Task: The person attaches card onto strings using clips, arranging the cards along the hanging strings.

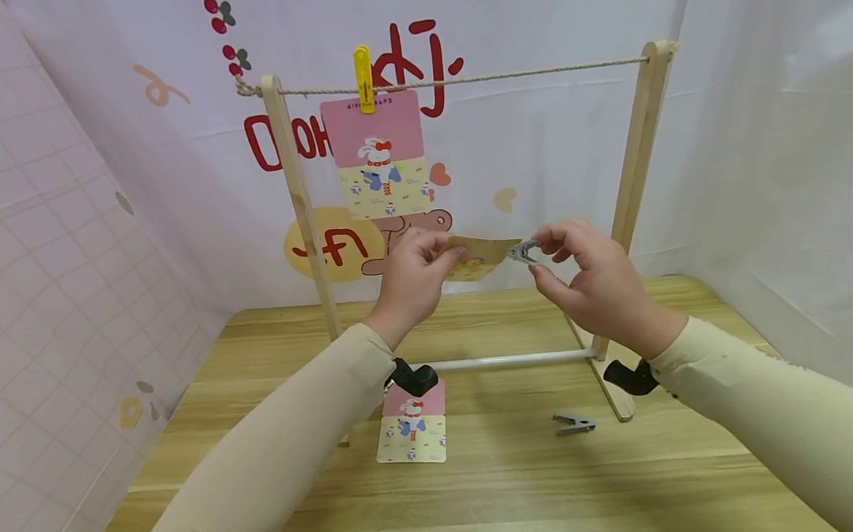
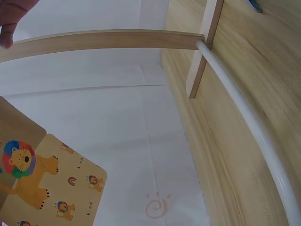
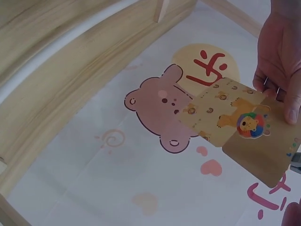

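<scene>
My left hand (image 1: 415, 275) pinches a card (image 1: 474, 255) at its side, holding it up in front of the rack. A lion with a multicoloured mane decorates the card (image 3: 247, 122) in the right wrist view, half brown and half pale yellow. My right hand (image 1: 596, 278) holds a grey spring clip (image 1: 524, 252) between thumb and fingers. The clip's tip meets the card's right edge; whether it bites the card is unclear. Above hangs a pink-and-yellow rabbit card (image 1: 380, 157), fixed to the rope (image 1: 532, 72) by a yellow clothespin (image 1: 364, 79).
A wooden rack with a left post (image 1: 300, 184), a right post (image 1: 638, 141) and a white lower bar (image 1: 509, 361) stands on the wooden table (image 1: 490, 503). On the tabletop lie another rabbit card (image 1: 411, 430) and a grey clip (image 1: 574, 423). White printed cloth hangs behind.
</scene>
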`<state>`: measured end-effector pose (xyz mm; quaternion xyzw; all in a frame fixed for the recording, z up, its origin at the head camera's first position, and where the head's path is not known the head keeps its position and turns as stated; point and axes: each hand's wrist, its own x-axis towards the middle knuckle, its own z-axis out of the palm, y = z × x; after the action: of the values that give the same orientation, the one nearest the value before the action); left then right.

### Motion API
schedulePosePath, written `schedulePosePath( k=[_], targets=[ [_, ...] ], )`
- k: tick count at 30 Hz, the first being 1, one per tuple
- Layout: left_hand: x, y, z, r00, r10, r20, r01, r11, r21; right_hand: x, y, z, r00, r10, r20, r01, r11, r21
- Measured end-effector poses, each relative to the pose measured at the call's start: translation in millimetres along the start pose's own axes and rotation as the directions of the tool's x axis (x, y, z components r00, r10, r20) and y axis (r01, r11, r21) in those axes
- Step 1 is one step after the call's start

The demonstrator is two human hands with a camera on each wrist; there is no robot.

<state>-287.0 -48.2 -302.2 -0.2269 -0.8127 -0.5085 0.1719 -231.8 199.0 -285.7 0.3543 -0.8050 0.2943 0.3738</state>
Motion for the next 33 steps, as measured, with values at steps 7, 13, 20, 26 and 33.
schedulePosePath(
  k=[7,13,20,26,33],
  targets=[
    [3.4,4.0,-1.9,0.999,0.023,-0.023,-0.023,1.000,-0.019,5.4,-2.4,-5.5,1.000,-0.004,-0.015,0.004,1.000,0.000],
    [5.4,13.4,-3.2,0.999,0.034,-0.033,-0.035,0.999,-0.020,13.9,-4.5,-10.1,0.999,-0.015,-0.036,0.015,1.000,0.007],
    [12.3,24.9,-7.3,0.999,0.024,-0.040,-0.028,0.995,-0.101,27.7,-10.6,-16.2,0.998,-0.005,-0.062,0.006,1.000,0.014],
    [7.6,30.6,-7.7,1.000,-0.027,-0.001,0.026,0.994,-0.111,34.3,-13.4,-19.0,0.997,0.002,-0.079,0.001,0.999,0.037],
    [6.5,35.0,-7.4,1.000,-0.024,0.007,0.025,0.993,-0.112,36.2,-14.7,-21.5,0.997,0.005,-0.073,-0.003,1.000,0.030]
  ],
)
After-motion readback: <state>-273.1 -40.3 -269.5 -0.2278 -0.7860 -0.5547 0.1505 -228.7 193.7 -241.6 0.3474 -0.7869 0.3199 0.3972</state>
